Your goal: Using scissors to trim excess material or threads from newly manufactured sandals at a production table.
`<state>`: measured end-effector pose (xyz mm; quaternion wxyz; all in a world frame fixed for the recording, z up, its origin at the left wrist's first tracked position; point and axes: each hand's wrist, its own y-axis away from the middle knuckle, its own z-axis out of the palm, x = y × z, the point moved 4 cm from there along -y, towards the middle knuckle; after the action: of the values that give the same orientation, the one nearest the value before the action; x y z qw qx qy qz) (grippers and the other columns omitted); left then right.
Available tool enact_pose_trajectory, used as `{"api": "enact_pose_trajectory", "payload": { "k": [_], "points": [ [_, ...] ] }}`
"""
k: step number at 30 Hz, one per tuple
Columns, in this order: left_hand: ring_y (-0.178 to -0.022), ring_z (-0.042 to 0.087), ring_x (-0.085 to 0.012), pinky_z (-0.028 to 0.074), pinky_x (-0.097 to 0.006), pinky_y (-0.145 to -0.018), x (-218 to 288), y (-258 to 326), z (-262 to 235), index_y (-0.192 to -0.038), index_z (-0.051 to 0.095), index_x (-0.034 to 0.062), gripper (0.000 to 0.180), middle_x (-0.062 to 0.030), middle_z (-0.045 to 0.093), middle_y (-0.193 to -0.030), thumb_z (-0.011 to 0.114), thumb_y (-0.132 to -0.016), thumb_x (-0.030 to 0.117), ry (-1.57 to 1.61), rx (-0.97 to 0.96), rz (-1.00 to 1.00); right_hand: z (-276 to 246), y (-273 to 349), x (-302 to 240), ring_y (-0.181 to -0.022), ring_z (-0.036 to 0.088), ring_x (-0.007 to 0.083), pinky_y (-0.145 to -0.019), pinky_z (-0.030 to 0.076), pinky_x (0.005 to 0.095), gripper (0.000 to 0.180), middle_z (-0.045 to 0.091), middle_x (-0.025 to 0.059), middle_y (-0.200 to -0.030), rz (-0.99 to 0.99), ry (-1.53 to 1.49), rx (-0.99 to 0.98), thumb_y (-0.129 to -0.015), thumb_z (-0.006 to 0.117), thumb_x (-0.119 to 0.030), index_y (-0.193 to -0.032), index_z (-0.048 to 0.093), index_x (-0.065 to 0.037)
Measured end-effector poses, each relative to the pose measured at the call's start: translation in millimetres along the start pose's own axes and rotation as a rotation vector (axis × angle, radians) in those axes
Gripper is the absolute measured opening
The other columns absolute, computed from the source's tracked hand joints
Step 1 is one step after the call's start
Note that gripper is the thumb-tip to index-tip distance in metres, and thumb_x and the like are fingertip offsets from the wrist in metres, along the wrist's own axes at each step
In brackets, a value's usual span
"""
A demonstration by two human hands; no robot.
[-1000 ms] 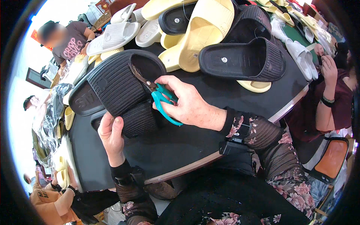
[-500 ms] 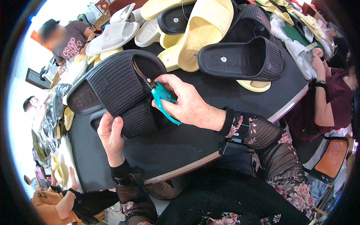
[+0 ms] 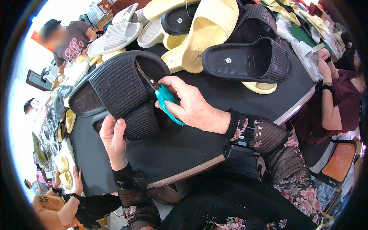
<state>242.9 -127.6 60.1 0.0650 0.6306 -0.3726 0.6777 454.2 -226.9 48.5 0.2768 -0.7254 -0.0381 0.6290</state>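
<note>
Black and round-edged, the work surface (image 3: 199,145) fills the middle of the view, with the person's patterned sleeves coming in over its near rim. Nearest, the left hand (image 3: 114,136) grips a black ribbed slide sandal (image 3: 122,86) from below, its fingers clenched on the lower strap edge, holding the sandal tilted up off the surface. Just beside it, the right hand (image 3: 191,105) has its fingers closed around teal-handled scissors (image 3: 165,100), whose dark blades reach into the sandal's opening, touching the inner edge of the strap. Beyond the hands, a second black slide sandal (image 3: 249,61) lies on the surface, sole down, with a small round sticker on its footbed. Behind it a pile of cream-yellow slide sandals (image 3: 211,30) overlaps more black ones, and white slide sandals (image 3: 115,38) lie at the far left. Other people sit around the surface; one person's sleeve (image 3: 341,111) in dark red shows at the right.
</note>
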Motion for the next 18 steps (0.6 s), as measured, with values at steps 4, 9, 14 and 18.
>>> {"api": "enact_pose_trajectory", "payload": {
  "k": [4, 9, 14, 18],
  "points": [
    [-0.105, 0.055, -0.015, 0.039, -0.028, -0.094, -0.7, -0.2, -0.7, -0.123, 0.051, -0.0043, 0.034, -0.0098, 0.059, -0.117, 0.053, -0.091, 0.007, 0.005, -0.008, 0.0, 0.5, 0.2, 1.1, -0.076, 0.064, 0.0293, -0.068, 0.05, 0.0364, 0.046, 0.06, 0.021, -0.082, -0.012, 0.012, 0.003, -0.08, 0.067, -0.016, -0.115, 0.043, 0.003],
    [-0.105, 0.055, -0.0148, 0.039, -0.028, -0.094, -2.5, -0.8, -1.7, -0.123, 0.05, -0.0045, 0.034, -0.0096, 0.059, -0.118, 0.053, -0.091, 0.007, 0.007, -0.011, 0.007, -0.6, 0.8, -4.1, -0.075, 0.064, 0.0246, -0.067, 0.05, 0.0357, 0.046, 0.062, 0.019, -0.083, -0.074, -0.05, 0.06, -0.081, 0.065, -0.014, -0.118, 0.042, 0.003],
    [-0.106, 0.055, -0.0151, 0.039, -0.028, -0.094, -3.8, 0.0, -2.9, -0.123, 0.051, -0.0048, 0.034, -0.0099, 0.059, -0.117, 0.053, -0.091, 0.007, 0.016, 0.004, 0.009, -2.3, -1.7, -8.2, -0.092, 0.063, 0.0156, -0.082, 0.05, 0.0283, 0.041, 0.06, 0.012, -0.1, 0.077, 0.029, -0.034, -0.084, 0.06, -0.002, -0.12, 0.042, 0.002],
    [-0.106, 0.055, -0.0159, 0.039, -0.029, -0.094, -4.6, -0.2, -2.5, -0.122, 0.051, -0.0049, 0.034, -0.0106, 0.059, -0.117, 0.054, -0.091, 0.007, -0.008, -0.011, 0.01, -3.4, -1.9, -8.2, -0.093, 0.063, 0.0163, -0.081, 0.05, 0.0284, 0.04, 0.06, 0.0124, -0.1, 0.087, 0.082, -0.035, -0.085, 0.059, -0.002, -0.12, 0.042, 0.001]
  ]
}}
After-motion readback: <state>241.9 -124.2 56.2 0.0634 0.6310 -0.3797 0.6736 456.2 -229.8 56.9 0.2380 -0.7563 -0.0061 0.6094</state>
